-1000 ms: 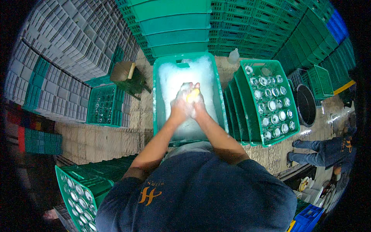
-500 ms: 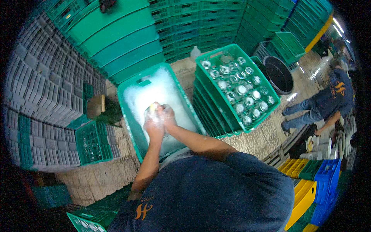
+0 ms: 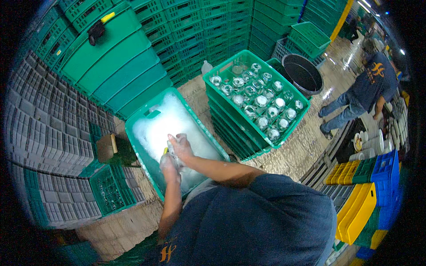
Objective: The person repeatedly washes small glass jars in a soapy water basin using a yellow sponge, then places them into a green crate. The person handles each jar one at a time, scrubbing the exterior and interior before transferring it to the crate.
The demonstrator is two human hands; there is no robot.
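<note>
Glass jar [image 3: 172,153], clear and hard to make out, sits at centre-left of the frame above the foamy green tub [image 3: 133,126], gripped by the left hand [image 3: 169,168] while the right hand [image 3: 181,145] closes its fingers over the top, seemingly with a yellow sponge [image 3: 165,151]. Scrubbing looks underway; rinsing and racking in the bottle crate [image 3: 255,95], upper centre, would follow. Its long axis seems upright, though I cannot tell surely.
</note>
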